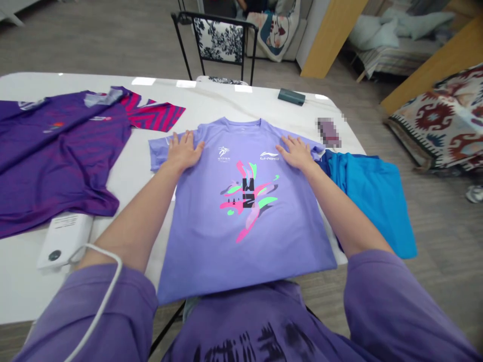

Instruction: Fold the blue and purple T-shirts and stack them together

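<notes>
Left hand [185, 152] and right hand [297, 152] are resting flat, apart, on a lavender "LI-NING" T-shirt [241, 256]; a pixelated item [329, 132] is defying identification.

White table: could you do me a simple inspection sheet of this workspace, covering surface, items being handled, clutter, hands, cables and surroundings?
Surface: white table, with bright reflections along its far edge.
Items handled: lavender T-shirt, spread with its printed front up.
Clutter: purple-and-pink jersey on the left; white device beside its hem; bright blue cloth on the right; dark green case near the far edge; one pixelated object, unidentifiable.
Hands: left hand and right hand open, resting on the shirt near its shoulders.
Cables: white cable looping over the left sleeve of the wearer.
Surroundings: black-framed chair beyond the table; patterned cloth at right.
</notes>
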### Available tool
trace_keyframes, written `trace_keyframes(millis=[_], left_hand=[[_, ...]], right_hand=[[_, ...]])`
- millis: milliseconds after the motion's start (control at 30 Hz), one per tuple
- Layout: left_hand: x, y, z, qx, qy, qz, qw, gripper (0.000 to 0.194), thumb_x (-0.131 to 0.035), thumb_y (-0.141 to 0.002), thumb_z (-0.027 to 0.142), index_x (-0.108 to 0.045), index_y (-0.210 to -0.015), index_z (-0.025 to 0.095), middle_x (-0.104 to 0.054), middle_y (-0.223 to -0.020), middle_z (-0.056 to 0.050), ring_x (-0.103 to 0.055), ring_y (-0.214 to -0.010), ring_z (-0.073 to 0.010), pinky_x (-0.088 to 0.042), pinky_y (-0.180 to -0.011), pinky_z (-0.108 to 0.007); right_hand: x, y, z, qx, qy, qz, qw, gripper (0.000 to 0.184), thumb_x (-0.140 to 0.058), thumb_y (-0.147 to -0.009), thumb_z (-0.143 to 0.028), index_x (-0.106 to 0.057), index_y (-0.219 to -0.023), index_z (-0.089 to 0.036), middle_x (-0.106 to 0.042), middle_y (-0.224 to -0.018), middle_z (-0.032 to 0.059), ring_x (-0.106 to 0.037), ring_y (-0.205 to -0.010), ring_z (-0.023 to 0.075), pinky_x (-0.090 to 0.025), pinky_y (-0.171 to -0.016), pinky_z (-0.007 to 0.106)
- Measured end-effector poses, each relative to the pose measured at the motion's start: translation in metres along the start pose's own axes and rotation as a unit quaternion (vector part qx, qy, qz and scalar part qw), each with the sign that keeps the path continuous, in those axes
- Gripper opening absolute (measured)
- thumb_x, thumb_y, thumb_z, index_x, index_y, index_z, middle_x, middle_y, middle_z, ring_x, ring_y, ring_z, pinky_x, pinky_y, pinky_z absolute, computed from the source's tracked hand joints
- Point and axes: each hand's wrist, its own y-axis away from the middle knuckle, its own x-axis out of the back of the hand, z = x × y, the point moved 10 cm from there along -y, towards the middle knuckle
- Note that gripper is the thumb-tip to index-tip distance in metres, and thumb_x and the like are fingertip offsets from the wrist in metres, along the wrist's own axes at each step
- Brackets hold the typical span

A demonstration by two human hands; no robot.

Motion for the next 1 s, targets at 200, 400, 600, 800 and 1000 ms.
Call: trace_keyframes(millis=[200,400,600,800,1000], left_hand=[[-0.003,-0.059,-0.087,0.029,-0.024,0.038,0.999,0.112,-0.049,-0.104,0.089,-0.031,-0.182,0.01,-0.022,-0.194,-0.012,-0.001,-0.181,-0.04,0.001,-0.145,-0.071],[-0.005,-0.087,-0.101,0.024,-0.01,0.063,0.998,0.117,-0.058,-0.104,0.088,-0.029,-0.179,0.002,-0.022,-0.193,-0.015,0.0,-0.178,-0.0381,0.006,-0.142,-0.075],[-0.001,-0.093,-0.095,0.026,0.001,0.064,0.998,0.115,-0.064,-0.105,0.083,-0.031,-0.177,-0.001,-0.023,-0.192,-0.018,-0.003,-0.178,-0.0358,0.006,-0.142,-0.075],[-0.002,-0.094,-0.097,0.025,-0.006,0.07,0.997,0.112,-0.064,-0.106,0.081,-0.031,-0.177,0.002,-0.025,-0.192,-0.015,-0.005,-0.177,-0.031,0.005,-0.142,-0.073],[0.0,-0.088,-0.092,0.029,-0.028,0.057,0.998,0.114,-0.054,-0.106,0.088,-0.029,-0.18,0.006,-0.023,-0.193,-0.014,-0.004,-0.178,-0.0328,0.003,-0.143,-0.07]], right_hand=[[-0.027,-0.073,0.027,0.0,0.039,0.006,0.999,0.099,-0.031,-0.106,-0.09,-0.03,-0.187,-0.033,-0.017,-0.194,0.0061,-0.009,-0.178,0.0537,-0.006,-0.132,0.094],[-0.036,-0.113,0.018,0.011,0.055,0.004,0.998,0.096,-0.026,-0.108,-0.088,-0.023,-0.188,-0.035,-0.011,-0.195,0.0006,-0.006,-0.178,0.0555,-0.007,-0.133,0.094],[-0.037,-0.12,0.018,0.018,0.056,0.008,0.998,0.096,-0.025,-0.108,-0.087,-0.023,-0.188,-0.035,-0.013,-0.195,0.0001,-0.005,-0.178,0.0543,-0.009,-0.134,0.093],[-0.031,-0.115,0.011,0.021,0.043,0.012,0.999,0.097,-0.027,-0.107,-0.088,-0.025,-0.188,-0.035,-0.016,-0.194,0.0011,-0.007,-0.179,0.0513,-0.01,-0.134,0.092],[-0.027,-0.109,0.006,0.003,0.051,-0.005,0.999,0.096,-0.027,-0.107,-0.087,-0.022,-0.188,-0.036,-0.012,-0.195,0.0001,-0.007,-0.179,0.0523,-0.012,-0.134,0.092]])
